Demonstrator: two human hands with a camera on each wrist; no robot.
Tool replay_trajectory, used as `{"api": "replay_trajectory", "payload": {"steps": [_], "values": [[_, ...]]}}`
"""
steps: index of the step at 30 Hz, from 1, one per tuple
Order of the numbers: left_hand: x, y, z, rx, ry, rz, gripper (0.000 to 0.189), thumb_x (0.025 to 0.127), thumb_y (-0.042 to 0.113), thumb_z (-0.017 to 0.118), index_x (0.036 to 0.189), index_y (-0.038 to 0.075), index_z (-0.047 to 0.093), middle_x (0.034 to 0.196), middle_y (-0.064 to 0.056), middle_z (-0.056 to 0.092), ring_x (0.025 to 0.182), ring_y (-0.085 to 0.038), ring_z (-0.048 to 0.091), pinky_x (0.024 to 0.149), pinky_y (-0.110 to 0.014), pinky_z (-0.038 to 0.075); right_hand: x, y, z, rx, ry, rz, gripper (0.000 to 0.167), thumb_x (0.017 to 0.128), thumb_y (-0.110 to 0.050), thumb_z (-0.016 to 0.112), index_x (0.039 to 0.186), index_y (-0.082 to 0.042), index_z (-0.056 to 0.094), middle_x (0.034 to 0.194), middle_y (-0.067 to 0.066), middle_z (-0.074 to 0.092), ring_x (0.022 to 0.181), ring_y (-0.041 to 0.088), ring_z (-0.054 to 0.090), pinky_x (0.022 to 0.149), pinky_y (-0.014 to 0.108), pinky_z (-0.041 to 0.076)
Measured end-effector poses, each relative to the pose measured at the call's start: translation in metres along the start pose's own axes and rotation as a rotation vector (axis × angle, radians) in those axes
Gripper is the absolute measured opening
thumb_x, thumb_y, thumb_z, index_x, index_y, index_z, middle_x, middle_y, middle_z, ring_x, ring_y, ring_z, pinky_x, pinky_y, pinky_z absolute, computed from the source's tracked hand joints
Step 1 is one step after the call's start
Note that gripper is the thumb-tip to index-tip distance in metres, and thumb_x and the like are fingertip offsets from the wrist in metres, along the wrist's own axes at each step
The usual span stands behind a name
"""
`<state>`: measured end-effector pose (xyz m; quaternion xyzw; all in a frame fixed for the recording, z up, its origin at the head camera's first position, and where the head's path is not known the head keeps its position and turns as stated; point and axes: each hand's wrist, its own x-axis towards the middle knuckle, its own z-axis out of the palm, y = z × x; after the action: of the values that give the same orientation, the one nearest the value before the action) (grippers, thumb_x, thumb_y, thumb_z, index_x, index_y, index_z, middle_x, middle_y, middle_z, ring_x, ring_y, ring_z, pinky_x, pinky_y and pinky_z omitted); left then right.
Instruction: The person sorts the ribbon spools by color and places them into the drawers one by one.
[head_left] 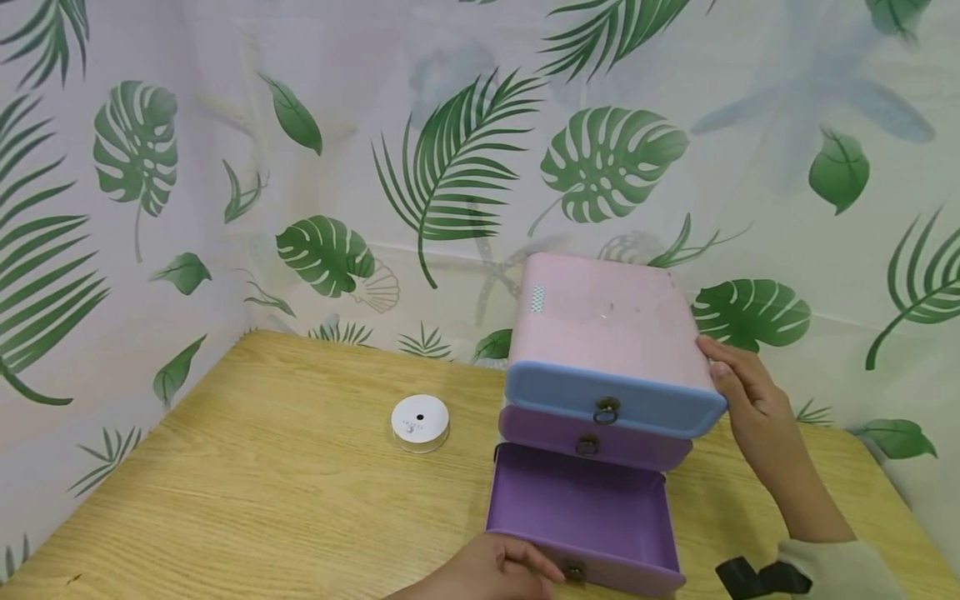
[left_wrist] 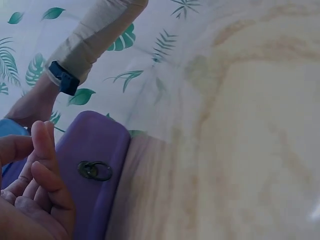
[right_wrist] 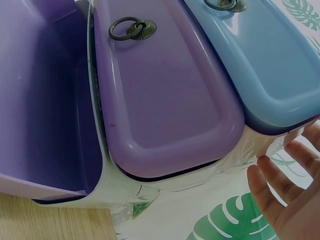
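Observation:
A small drawer cabinet with a pink top stands on the table. Its blue top drawer and purple middle drawer are closed, while the purple bottom drawer is pulled out and bare inside. My left hand is at the front of that bottom drawer, fingers loosely bent, a fingertip close to its ring pull. In the left wrist view the ring pull hangs free of the fingers. My right hand rests its fingers along the cabinet's right side, near the top; the right wrist view shows these fingers spread.
A white spool lies on the wooden table, left of the cabinet. Behind the table hangs a leaf-printed cloth, which also covers the left side. A dark strap is on my right wrist.

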<state>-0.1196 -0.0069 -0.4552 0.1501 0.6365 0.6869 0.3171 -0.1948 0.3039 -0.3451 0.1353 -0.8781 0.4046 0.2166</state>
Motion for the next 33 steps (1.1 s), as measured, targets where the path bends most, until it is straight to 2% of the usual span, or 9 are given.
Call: {"api": "replay_trajectory", "payload": {"steps": [3,6,12,17,21,26,33], "values": [[-0.003,0.008,-0.004,-0.053,-0.024,-0.013,0.026,0.088,0.011,0.061,0.108,-0.003,0.069,0.081,0.002,0.072,0.067,-0.001,0.061,0.06,-0.016,0.046,0.0,0.0,0.0,0.003,-0.001,-0.001,0.041,0.105,-0.024,0.039,0.145,-0.02,0.044,0.136,-0.031,0.039,0.122,-0.019,0.033,0.088,-0.001,0.029],[-0.006,0.015,-0.008,-0.082,-0.035,0.005,0.028,0.09,0.011,0.061,0.111,-0.007,0.066,0.075,0.005,0.07,0.064,-0.002,0.06,0.057,-0.016,0.045,0.0,0.0,0.0,0.005,-0.002,0.0,0.041,0.105,-0.024,0.039,0.145,-0.02,0.044,0.135,-0.031,0.04,0.122,-0.019,0.033,0.088,-0.001,0.029],[-0.01,0.028,-0.018,0.008,0.011,0.051,0.026,0.091,0.016,0.063,0.11,-0.001,0.066,0.077,0.003,0.072,0.057,-0.005,0.061,0.054,-0.018,0.039,0.0,0.001,0.0,0.009,-0.002,0.003,0.041,0.105,-0.024,0.039,0.145,-0.02,0.045,0.135,-0.031,0.04,0.121,-0.019,0.034,0.088,-0.001,0.029],[-0.01,0.043,-0.033,-0.002,0.034,0.073,0.031,0.091,0.014,0.061,0.116,-0.004,0.062,0.077,0.008,0.071,0.059,-0.002,0.059,0.056,-0.018,0.037,-0.001,0.001,0.0,0.01,0.002,0.0,0.041,0.105,-0.024,0.039,0.145,-0.019,0.045,0.134,-0.032,0.04,0.121,-0.019,0.034,0.088,-0.002,0.029],[-0.007,0.049,-0.047,0.017,0.097,0.107,0.034,0.091,0.014,0.061,0.118,-0.007,0.059,0.075,0.011,0.069,0.059,-0.003,0.058,0.055,-0.017,0.037,-0.001,0.001,0.0,0.017,0.001,0.003,0.041,0.105,-0.024,0.04,0.145,-0.019,0.044,0.135,-0.031,0.04,0.121,-0.019,0.034,0.088,-0.002,0.03],[-0.003,0.054,-0.061,0.054,0.177,0.132,0.033,0.091,0.017,0.063,0.117,-0.004,0.061,0.075,0.011,0.069,0.061,-0.005,0.057,0.056,-0.017,0.037,-0.001,0.001,0.001,0.025,0.002,0.015,0.041,0.105,-0.024,0.04,0.145,-0.019,0.044,0.135,-0.031,0.041,0.121,-0.018,0.034,0.088,-0.002,0.03],[0.001,0.063,-0.079,0.167,0.262,0.201,0.031,0.092,0.018,0.062,0.116,-0.002,0.062,0.079,0.01,0.069,0.067,-0.007,0.06,0.058,-0.018,0.038,-0.001,-0.001,0.0,0.026,0.005,0.02,0.041,0.105,-0.025,0.039,0.145,-0.02,0.044,0.135,-0.03,0.041,0.121,-0.018,0.035,0.088,-0.001,0.03]]}}
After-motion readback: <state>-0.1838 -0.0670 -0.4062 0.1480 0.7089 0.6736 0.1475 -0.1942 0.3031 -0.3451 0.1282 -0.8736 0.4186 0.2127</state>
